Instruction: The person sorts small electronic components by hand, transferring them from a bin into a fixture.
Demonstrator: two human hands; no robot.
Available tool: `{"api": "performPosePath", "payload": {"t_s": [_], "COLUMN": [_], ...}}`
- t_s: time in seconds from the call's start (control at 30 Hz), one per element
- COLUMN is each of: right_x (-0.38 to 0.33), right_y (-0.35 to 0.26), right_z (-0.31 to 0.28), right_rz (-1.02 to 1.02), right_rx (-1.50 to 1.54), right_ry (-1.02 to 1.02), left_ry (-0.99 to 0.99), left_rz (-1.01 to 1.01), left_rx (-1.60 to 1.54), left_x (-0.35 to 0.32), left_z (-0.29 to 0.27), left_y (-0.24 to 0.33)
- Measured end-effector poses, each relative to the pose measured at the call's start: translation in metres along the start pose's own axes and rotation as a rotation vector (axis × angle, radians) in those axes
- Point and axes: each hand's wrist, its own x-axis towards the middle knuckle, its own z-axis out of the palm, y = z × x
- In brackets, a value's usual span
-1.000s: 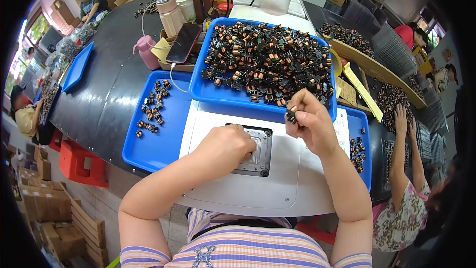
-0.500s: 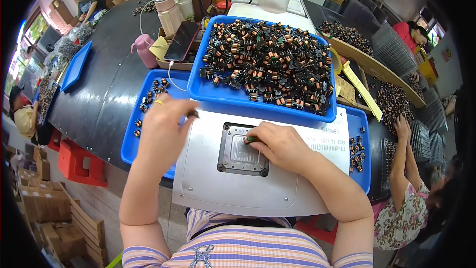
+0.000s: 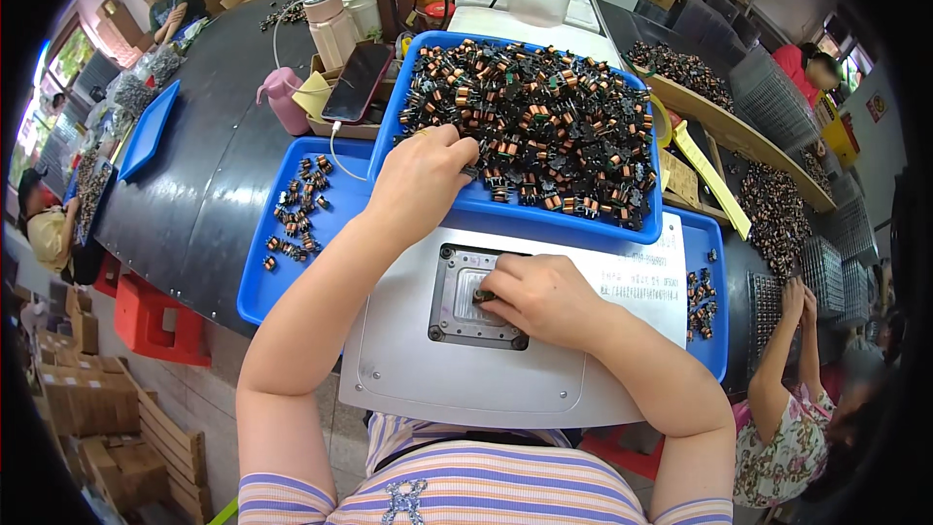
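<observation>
Right hand fingertips are pinched on a small coil, seated in the dark fixture at plate centre. Left hand, fingers closed among coils, reaches into the blue tray behind the fixture.

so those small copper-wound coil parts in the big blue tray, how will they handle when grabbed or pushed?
Coil parts look small, rigid, probably light; the left hand pinches at them. Heaped loosely in the blue tray, a push likely scatters them. Blocky black bases suggest they tumble rather than roll.
</observation>
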Motion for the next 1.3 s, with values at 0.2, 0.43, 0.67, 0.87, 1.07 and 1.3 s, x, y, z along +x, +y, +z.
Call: {"api": "performPosePath", "payload": {"t_s": [0.2, 0.43, 0.67, 0.87, 1.07, 1.3], "right_x": [-0.005, 0.01, 0.016, 0.012, 0.013, 0.003], "right_y": [0.007, 0.04, 0.074, 0.066, 0.025, 0.023], "right_z": [0.01, -0.059, -0.063, -0.057, -0.063, -0.046], "right_rz": [-0.069, 0.538, 0.535, 0.411, 0.604, 0.676], "right_rx": [0.048, 1.209, -0.577, -0.433, 1.184, 1.42], "right_ry": [0.059, 0.397, 0.395, 0.443, 0.54, 0.367], "left_ry": [0.122, -0.117, -0.343, -0.301, -0.305, -0.342], "left_rz": [0.0, -0.494, -0.483, -0.255, 0.076, 0.366], "left_rx": [-0.187, -1.312, -0.916, -0.694, -0.422, -0.088], "left_x": [-0.01, -0.042, -0.053, -0.055, -0.054, -0.061], "left_z": [-0.005, -0.018, -0.012, -0.017, -0.009, -0.009], "left_y": [0.006, 0.028, 0.036, 0.044, 0.04, 0.049]}}
